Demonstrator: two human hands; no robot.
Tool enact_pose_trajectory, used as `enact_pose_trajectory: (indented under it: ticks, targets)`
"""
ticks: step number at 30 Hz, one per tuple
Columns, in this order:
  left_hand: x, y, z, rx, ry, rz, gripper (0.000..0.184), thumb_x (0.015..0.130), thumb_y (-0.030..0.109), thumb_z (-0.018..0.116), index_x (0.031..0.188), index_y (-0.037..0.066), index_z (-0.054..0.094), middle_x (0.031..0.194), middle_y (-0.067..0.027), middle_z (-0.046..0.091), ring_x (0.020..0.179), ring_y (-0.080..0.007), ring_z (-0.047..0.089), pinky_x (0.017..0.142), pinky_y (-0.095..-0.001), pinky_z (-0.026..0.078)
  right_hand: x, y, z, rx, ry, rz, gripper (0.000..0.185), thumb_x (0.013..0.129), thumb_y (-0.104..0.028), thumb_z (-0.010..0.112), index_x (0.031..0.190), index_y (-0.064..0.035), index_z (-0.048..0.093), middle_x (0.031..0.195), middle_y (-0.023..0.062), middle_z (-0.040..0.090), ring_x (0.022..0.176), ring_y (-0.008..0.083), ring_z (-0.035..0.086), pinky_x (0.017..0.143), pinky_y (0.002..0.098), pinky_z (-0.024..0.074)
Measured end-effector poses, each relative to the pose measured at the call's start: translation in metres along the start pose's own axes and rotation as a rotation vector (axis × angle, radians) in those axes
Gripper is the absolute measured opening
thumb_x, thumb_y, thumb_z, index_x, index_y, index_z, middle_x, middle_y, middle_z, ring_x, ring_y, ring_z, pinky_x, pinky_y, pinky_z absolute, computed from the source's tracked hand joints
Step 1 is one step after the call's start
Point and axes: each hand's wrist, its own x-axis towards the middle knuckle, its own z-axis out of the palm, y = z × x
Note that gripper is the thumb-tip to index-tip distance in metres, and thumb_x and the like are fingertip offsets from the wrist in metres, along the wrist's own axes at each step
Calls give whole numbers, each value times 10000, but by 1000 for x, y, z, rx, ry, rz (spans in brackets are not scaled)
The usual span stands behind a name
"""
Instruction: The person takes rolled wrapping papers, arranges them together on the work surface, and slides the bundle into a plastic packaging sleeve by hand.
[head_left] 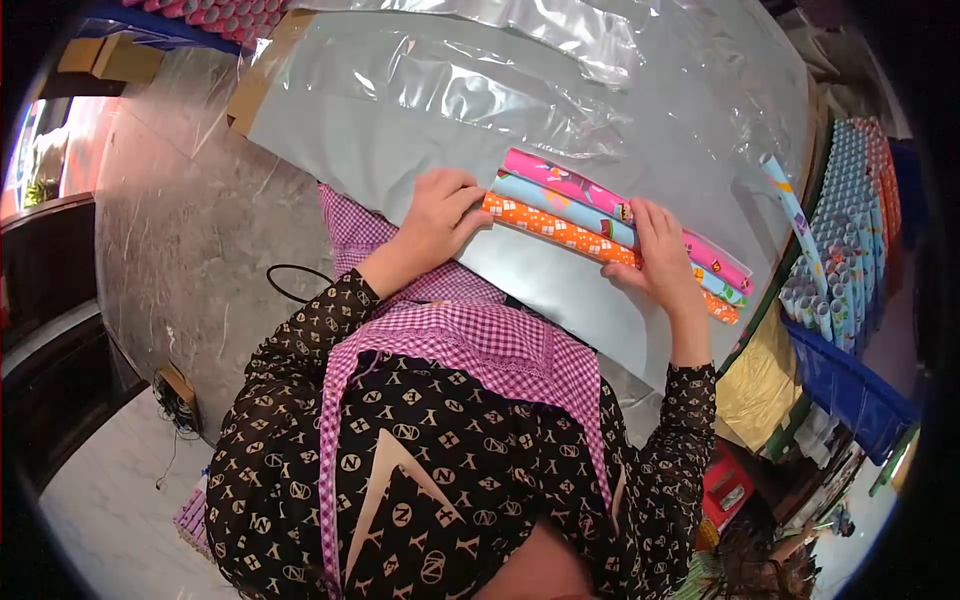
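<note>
Three patterned rolls lie side by side on the grey table [370, 150], slanting down to the right: a pink roll [560, 181], a light blue roll [560, 205] and an orange roll [560, 232]. At their left end is my left hand [445, 218], its fingers bent against the roll ends. My right hand [655, 255] lies across all three rolls right of their middle, thumb on the orange one and fingers over the pink one, gripping them together. Part of the rolls shows beyond it to the right.
Clear plastic film [480, 85] covers the far part of the table. At the right, a blue crate [850, 385] holds many light blue rolls, one [795, 215] leaning out. Pink rolls [225, 15] are stacked at the top left. A cardboard box [125, 58] stands near them.
</note>
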Motion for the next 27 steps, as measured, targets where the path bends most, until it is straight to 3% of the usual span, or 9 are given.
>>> enact_pose_trajectory:
  ticks: [6, 8, 14, 21, 27]
  targets:
    - [0, 2, -1, -21, -43, 14, 353, 756, 215, 747, 1029, 30, 624, 1062, -116, 580, 1003, -306, 532, 888, -405, 396, 0, 0, -1, 8, -5, 11, 986, 636, -382, 811, 1413, 12, 349, 1374, 202, 430, 1259, 393, 420, 1058, 471, 372]
    - [-1, 5, -2, -83, -34, -106, 484, 766, 242, 747, 1156, 13, 576, 1166, -162, 550, 1074, -342, 515, 947, -425, 387, 0, -1, -2, 22, -16, 11, 991, 633, -375, 813, 1415, 15, 345, 1372, 207, 429, 1263, 395, 417, 1061, 472, 372]
    - [13, 13, 7, -186, -40, -151, 727, 779, 234, 739, 1368, -30, 403, 1306, -221, 478, 1171, -383, 481, 1001, -446, 380, -1, -1, 0, 6, 3, 5, 990, 624, -352, 817, 1412, 22, 350, 1369, 218, 426, 1271, 398, 411, 1068, 474, 366]
    - [10, 11, 17, -239, -78, -97, 727, 802, 134, 710, 1408, -32, 345, 1311, -237, 466, 1196, -396, 467, 1013, -433, 386, 0, -2, -2, 49, -9, 15, 976, 623, -338, 816, 1405, 25, 359, 1371, 215, 424, 1273, 397, 404, 1074, 467, 358]
    - [4, 13, 27, -380, -6, -192, 752, 799, 121, 713, 1411, -54, 313, 1315, -271, 450, 1208, -420, 455, 1030, -441, 381, 0, -2, -2, 53, -43, 40, 983, 617, -327, 820, 1409, 16, 348, 1381, 205, 411, 1278, 389, 394, 1077, 465, 351]
